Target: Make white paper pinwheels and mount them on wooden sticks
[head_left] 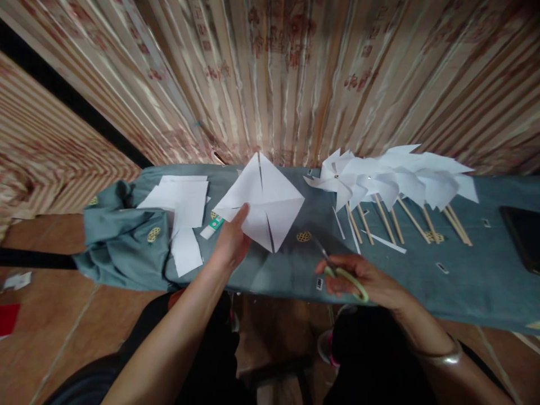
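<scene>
My left hand (234,241) pinches a white square of paper (278,191) near its left corner, thumb on top. The sheet is turned like a diamond, with creases and slits running inward from its top, bottom and left corners. In my right hand (358,275) is a pair of scissors with light green handles (358,289), blades pointing up and left, apart from the paper. Partly under the left corner of the sheet lies a green and white glue stick or tube (212,227).
White paper pinwheels (396,177) on several wooden sticks (412,219) overlap at the right, with thin paper strips (383,242) near them. Loose white sheets (189,202) lie at the left of the grey-green tablecloth (270,281). A dark flat object (523,236) sits far right; a curtain (270,84) hangs behind.
</scene>
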Action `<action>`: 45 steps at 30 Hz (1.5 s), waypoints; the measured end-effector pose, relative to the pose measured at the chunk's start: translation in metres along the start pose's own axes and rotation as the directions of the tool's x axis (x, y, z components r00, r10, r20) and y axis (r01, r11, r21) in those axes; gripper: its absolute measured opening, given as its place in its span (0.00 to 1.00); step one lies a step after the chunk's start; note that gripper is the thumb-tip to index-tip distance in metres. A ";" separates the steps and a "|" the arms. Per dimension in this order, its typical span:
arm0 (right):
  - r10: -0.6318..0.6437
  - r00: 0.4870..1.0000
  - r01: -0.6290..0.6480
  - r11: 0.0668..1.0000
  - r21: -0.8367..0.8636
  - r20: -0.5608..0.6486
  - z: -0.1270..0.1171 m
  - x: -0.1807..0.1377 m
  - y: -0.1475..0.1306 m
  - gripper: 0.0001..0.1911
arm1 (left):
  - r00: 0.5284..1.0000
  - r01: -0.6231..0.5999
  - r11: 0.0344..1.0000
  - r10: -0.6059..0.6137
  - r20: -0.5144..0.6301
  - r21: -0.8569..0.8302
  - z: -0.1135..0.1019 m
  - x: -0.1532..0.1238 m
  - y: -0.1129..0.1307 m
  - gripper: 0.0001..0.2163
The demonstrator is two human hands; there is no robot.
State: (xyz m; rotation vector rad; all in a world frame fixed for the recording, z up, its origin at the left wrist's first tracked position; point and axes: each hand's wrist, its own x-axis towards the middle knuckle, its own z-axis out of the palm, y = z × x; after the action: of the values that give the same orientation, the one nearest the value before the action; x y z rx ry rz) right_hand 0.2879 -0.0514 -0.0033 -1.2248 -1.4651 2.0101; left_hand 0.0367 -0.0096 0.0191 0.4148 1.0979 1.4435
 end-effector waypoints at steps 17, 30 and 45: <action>-0.210 0.852 0.243 0.970 0.006 -0.479 -0.016 0.015 0.001 0.25 | 0.933 0.274 0.889 -0.339 0.124 0.366 0.004 -0.023 -0.027 0.14; -0.094 0.823 0.261 0.939 0.224 -0.561 -0.002 0.028 0.003 0.22 | 0.869 0.297 0.933 -0.352 0.348 0.202 0.007 -0.022 -0.012 0.29; -0.025 0.771 0.376 0.824 0.424 -0.636 0.029 0.054 0.002 0.23 | 0.917 -0.062 0.960 -0.054 0.395 0.274 0.020 -0.039 -0.033 0.22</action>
State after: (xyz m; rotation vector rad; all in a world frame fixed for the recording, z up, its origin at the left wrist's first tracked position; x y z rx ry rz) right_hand 0.2346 -0.0306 -0.0262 -1.2180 -0.6238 1.4924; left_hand 0.0797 -0.0428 0.0155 0.8764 0.9657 1.1372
